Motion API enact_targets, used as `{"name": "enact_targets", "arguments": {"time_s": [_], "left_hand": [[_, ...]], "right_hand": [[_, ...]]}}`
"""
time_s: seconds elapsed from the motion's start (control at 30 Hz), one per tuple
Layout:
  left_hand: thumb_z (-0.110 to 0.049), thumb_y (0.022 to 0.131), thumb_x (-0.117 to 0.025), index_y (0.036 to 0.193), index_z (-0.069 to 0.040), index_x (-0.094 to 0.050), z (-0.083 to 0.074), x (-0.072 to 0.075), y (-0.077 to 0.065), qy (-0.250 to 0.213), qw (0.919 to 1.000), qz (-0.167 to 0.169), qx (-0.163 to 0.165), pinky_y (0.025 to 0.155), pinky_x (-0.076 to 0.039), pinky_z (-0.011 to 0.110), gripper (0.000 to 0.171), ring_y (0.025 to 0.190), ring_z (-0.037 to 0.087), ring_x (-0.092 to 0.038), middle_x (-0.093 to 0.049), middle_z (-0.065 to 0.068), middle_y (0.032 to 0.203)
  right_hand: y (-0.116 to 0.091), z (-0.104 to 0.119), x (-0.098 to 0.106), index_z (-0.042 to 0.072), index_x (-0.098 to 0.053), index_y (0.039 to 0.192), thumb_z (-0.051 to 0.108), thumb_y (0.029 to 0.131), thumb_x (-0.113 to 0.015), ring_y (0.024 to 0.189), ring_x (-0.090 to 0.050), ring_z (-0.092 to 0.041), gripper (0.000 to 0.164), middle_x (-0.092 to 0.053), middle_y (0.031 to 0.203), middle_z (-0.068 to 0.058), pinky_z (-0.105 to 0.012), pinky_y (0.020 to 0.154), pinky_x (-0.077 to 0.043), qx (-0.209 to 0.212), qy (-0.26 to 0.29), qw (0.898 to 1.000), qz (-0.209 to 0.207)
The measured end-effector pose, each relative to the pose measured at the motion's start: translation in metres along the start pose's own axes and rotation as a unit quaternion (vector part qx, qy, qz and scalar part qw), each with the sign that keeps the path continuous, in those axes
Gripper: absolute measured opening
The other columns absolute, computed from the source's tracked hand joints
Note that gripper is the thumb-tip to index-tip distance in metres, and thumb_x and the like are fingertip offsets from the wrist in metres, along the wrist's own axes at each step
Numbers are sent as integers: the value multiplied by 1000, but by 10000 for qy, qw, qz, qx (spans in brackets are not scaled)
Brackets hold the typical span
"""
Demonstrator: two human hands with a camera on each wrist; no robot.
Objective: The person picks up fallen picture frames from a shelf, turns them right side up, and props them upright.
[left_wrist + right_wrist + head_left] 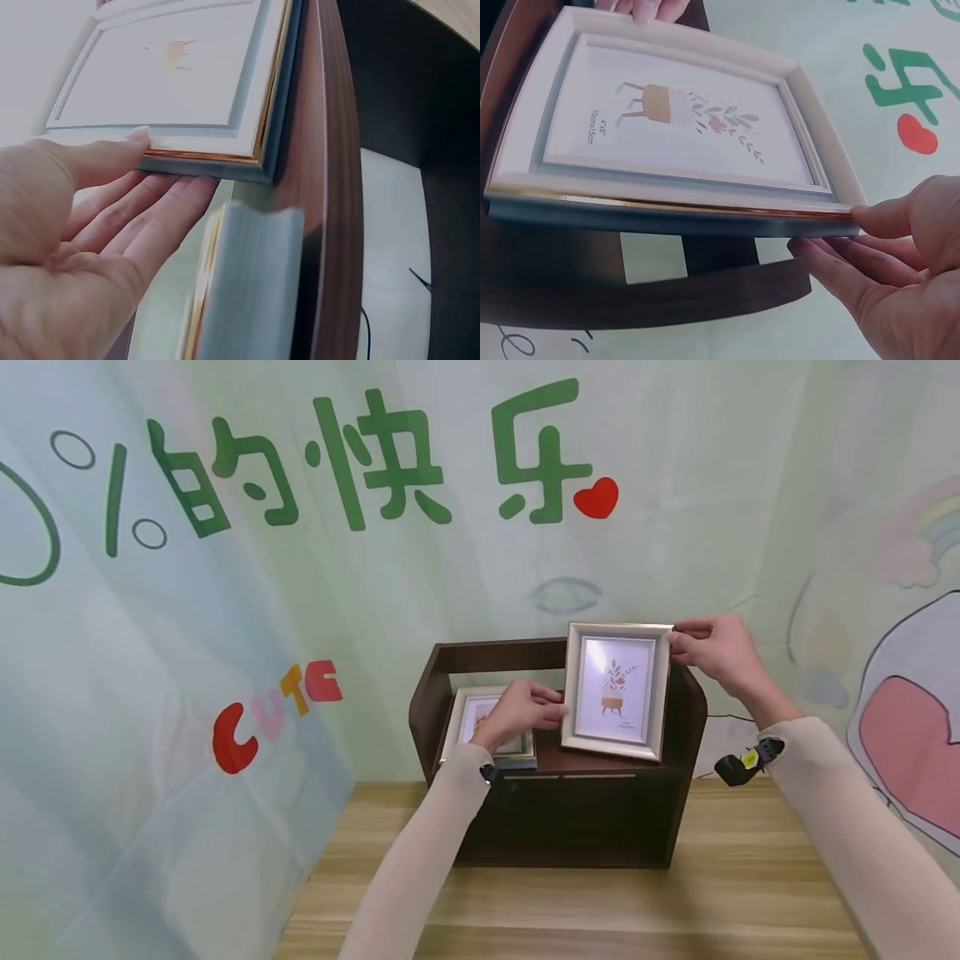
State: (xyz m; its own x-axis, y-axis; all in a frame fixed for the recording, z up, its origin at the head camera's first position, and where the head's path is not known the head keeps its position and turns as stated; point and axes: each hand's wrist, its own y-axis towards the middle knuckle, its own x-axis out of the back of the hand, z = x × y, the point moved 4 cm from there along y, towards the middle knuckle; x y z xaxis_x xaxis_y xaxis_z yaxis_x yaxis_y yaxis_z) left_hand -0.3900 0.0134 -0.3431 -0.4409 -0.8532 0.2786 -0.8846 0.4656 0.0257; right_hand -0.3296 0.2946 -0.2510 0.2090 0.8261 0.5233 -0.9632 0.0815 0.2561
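Note:
A picture frame [618, 747] with a pale, gold-edged border and a potted-plant print stands tilted over the right half of a dark brown shelf [495, 656]. My left hand [521, 714] pinches its left edge, thumb on the front and fingers behind, as the left wrist view shows. At the upper right corner my right hand [716, 652] pinches the same frame between thumb and fingers; the right wrist view shows this frame [682, 112] close up. A second picture frame [459, 727] leans on the shelf's left half, partly hidden behind my left hand.
The shelf stands on a wood-grain table [570, 906] and has an open lower compartment [562, 818]. Behind it hangs a pale green printed cloth [465, 577] with green characters and a red heart [596, 498]. Side panels rise at both ends of the shelf.

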Motion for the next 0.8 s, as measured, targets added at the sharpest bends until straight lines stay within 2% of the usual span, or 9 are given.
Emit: {"name": "enact_targets", "arguments": {"time_s": [0.1, 0.2, 0.4, 0.7, 0.77, 0.8], "left_hand": [[-3, 97, -73, 127, 13, -66, -1, -4, -1, -93, 9999, 45, 55, 90, -64, 43, 35, 107, 39, -78, -73, 30, 123], [-3, 96, -74, 124, 14, -67, -3, -9, -4, -130, 9999, 47, 78, 89, -65, 43, 33, 103, 39, -79, -74, 30, 121], [-3, 95, -76, 122, 13, -68, -4, -16, -7, -171, 9997, 115, 141, 86, -65, 42, 33, 100, 37, -79, -75, 29, 119], [-4, 94, -77, 121, 11, -70, -3, -16, -7, -194, 9997, 54, 135, 88, -65, 43, 31, 100, 36, -80, -76, 28, 118], [-6, 94, -78, 120, 10, -71, -2, -17, -7, -190, 9997, 3, 149, 89, -65, 43, 31, 100, 34, -80, -77, 26, 117], [-6, 94, -78, 120, 9, -71, -2, -17, -7, -181, 9997, -31, 150, 89, -65, 43, 31, 99, 34, -80, -77, 25, 116]], "right_hand": [[4, -2, 0, -14, -52, 146, 21, 109, -56, 117, -74, -38, 51, -59, 144, -37, -34, 92, -58, -46, -107, 9999, -45], [6, -5, 1, -13, -52, 146, 22, 109, -55, 125, -69, -43, 51, -58, 145, -36, -33, 92, -58, -41, -164, 9998, -61], [5, -6, 3, -14, -51, 147, 21, 110, -54, 128, -65, -46, 51, -56, 146, -37, -35, 95, -57, -4, -184, 9998, -52], [2, -5, 2, -11, -50, 149, 22, 110, -53, 128, -65, -48, 51, -57, 147, -35, -37, 96, -56, -21, -235, 9997, -102], [2, -5, 3, -12, -50, 149, 23, 110, -54, 125, -69, -44, 53, -57, 146, -35, -34, 95, -57, 4, -223, 9997, -125], [2, -5, 4, -12, -50, 149, 24, 110, -54, 119, -73, -37, 53, -57, 146, -35, -32, 93, -58, 14, -208, 9997, -150]]}}
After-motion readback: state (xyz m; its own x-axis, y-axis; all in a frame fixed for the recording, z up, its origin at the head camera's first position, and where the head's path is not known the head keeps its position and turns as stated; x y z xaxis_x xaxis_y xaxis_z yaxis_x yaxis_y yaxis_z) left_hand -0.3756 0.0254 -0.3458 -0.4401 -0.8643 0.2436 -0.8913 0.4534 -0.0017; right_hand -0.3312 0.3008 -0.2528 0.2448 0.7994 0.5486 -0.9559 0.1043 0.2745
